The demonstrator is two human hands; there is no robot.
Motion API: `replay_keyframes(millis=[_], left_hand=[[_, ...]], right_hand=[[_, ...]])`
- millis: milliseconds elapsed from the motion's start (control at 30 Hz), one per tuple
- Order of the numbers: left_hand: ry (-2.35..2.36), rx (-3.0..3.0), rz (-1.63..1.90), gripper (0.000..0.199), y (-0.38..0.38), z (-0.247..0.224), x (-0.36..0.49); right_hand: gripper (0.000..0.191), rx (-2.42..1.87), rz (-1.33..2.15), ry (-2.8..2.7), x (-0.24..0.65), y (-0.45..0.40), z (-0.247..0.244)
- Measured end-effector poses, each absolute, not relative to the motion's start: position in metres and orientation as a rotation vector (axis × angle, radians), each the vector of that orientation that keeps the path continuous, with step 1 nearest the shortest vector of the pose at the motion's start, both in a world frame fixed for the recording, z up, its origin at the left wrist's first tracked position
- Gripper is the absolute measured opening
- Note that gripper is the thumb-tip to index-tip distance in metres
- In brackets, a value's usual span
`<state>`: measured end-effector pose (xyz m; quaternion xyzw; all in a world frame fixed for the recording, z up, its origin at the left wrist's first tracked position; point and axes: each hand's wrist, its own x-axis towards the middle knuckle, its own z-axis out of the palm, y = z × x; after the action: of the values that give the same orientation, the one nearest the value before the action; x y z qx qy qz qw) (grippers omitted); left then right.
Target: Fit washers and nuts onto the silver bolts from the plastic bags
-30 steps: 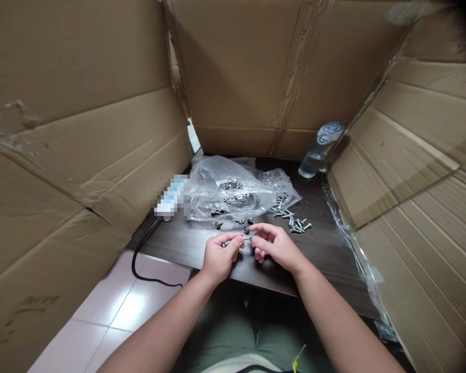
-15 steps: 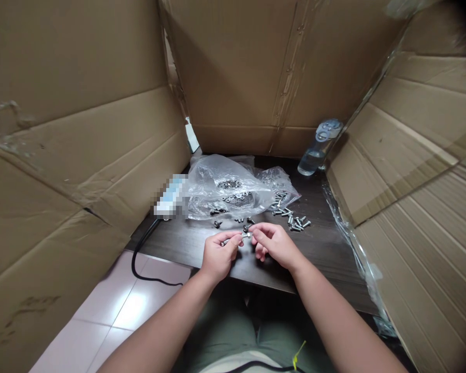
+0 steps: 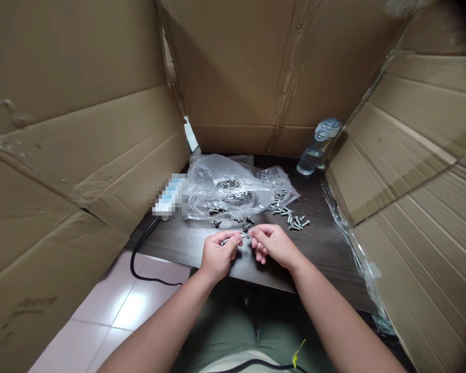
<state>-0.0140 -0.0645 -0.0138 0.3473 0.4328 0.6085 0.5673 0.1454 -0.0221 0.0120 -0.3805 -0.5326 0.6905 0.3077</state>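
Observation:
Near the front edge of the dark table (image 3: 178,242), my left hand (image 3: 220,254) is closed round a silver bolt (image 3: 244,236), whose end points right. The thumb and forefinger of my right hand (image 3: 271,244) meet at that end; whether they pinch a small part there is too small to tell. Just beyond my fingers lie several dark screws (image 3: 246,227). Behind them a clear plastic bag (image 3: 225,171) lies open with washers (image 3: 238,196) in it. Silver bolts (image 3: 295,223) are scattered to the right, by a second bag (image 3: 283,178).
A water bottle (image 3: 315,150) stands at the back right. Cardboard walls (image 3: 233,77) enclose the table at the back and both sides. At the left are a blurred pale object (image 3: 169,197) and a black cable (image 3: 134,264).
My right thumb and forefinger have moved slightly left, onto the bolt's end. My left hand has kept its hold on the bolt.

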Motion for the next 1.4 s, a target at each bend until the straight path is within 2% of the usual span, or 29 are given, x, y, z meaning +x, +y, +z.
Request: replay_keyframes(millis=[133,267,433,533,667,767,933,1067,1133,1300,1400], left_hand=[[1.008,0.809,1.425,0.028,-0.0646,-0.0121,-0.0136],[1.076,0.871,1.409,0.029,-0.0663,-0.0123,-0.0128],[1.07,0.85,1.413,0.028,-0.0653,-0.0122,-0.0124],[1.013,0.799,1.42,0.027,-0.0638,-0.0105,-0.0128],[0.999,0.81,1.418,0.028,-0.0641,-0.0093,-0.0128],[1.048,0.847,1.405,0.028,-0.0652,-0.0101,-0.0125],[1.066,0.838,1.402,0.029,-0.065,-0.0111,-0.0124],[1.013,0.762,1.425,0.028,-0.0638,-0.0104,-0.0127],[1.004,0.77,1.421,0.028,-0.0638,-0.0106,-0.0127],[1.039,0.845,1.408,0.029,-0.0651,-0.0116,-0.0126],[1.031,0.83,1.396,0.028,-0.0648,-0.01,-0.0125]], right_hand=[[0.049,-0.871,1.848,-1.381,0.149,-0.0229,0.0164],[0.035,-0.926,1.815,-1.419,0.1449,-0.0229,0.0127],[0.055,-1.099,1.856,-1.395,0.1428,-0.0214,0.0099],[0.045,-0.989,1.873,-1.333,0.1463,-0.0214,0.0137],[0.048,-0.885,1.861,-1.377,0.1479,-0.023,0.0164],[0.036,-0.956,1.803,-1.421,0.1441,-0.0234,0.0137],[0.057,-1.118,1.844,-1.414,0.1414,-0.0224,0.0112],[0.043,-0.983,1.81,-1.368,0.1465,-0.0227,0.0157],[0.045,-0.923,1.799,-1.404,0.1476,-0.0235,0.0172],[0.034,-0.995,1.769,-1.488,0.1431,-0.0241,0.0145],[0.045,-1.045,1.813,-1.518,0.1413,-0.0232,0.0115]])
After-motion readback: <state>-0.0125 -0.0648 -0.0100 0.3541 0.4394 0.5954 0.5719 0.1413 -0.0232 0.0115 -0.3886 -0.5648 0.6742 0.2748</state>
